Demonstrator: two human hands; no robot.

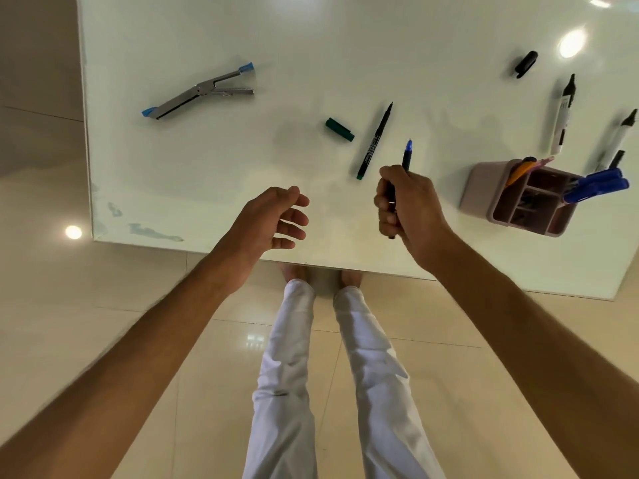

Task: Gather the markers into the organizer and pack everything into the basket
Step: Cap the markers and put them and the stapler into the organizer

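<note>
The right hand (408,205) grips a marker (407,154), its fist hiding the barrel; the blue tip points away, up the desk (207,167). The left hand (273,219) hangs loosely spread, empty.

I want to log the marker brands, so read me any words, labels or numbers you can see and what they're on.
None can be read.
Green-capped black marker: white print along the barrel, too blurred.
White marker: dark label marks, too small.
Blue-tipped marker in the right hand: no visible text.
</note>
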